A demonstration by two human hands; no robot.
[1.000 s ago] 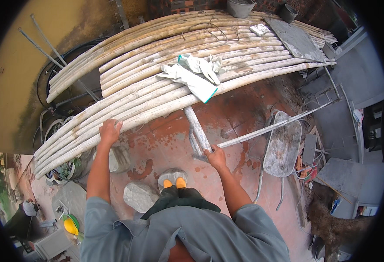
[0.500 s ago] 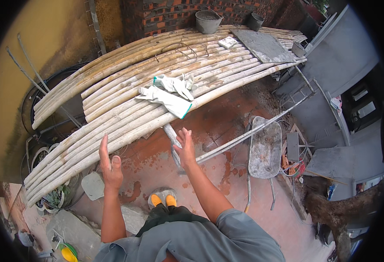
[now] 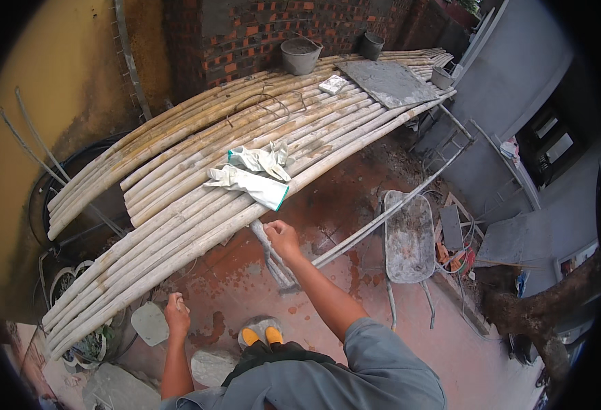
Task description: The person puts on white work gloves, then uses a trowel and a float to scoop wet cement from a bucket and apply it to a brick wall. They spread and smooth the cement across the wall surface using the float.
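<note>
Evidently neither hand bears on the bamboo poles point(image 3: 151, 244), which lie side by side as a broad platform in front of the person. The left hand point(image 3: 177, 316) hangs just off their near edge, its grip curled into a loose fist with nothing visible in it. The right hand point(image 3: 284, 240) is bent inward beside the pale support post point(image 3: 257, 232) under that edge; its fingertips face away, so I cannot tell how tightly its grip is closed, or whether it touches the post. That post and the long metal rail point(image 3: 349, 237) probably belong to the frame that carries the poles. A pair of white work gloves point(image 3: 249, 186) lies loosely across the bamboo, perhaps set there within easy reach. Farther along, a grey board point(image 3: 386, 83) likely gives a flat surface over the rounded poles, near a grey bucket point(image 3: 302, 56). The poles partly cover the potted plants point(image 3: 99, 345) at lower left, the post's upper end is lost beneath the bamboo, and the dark fisheye rim crops the surroundings.
</note>
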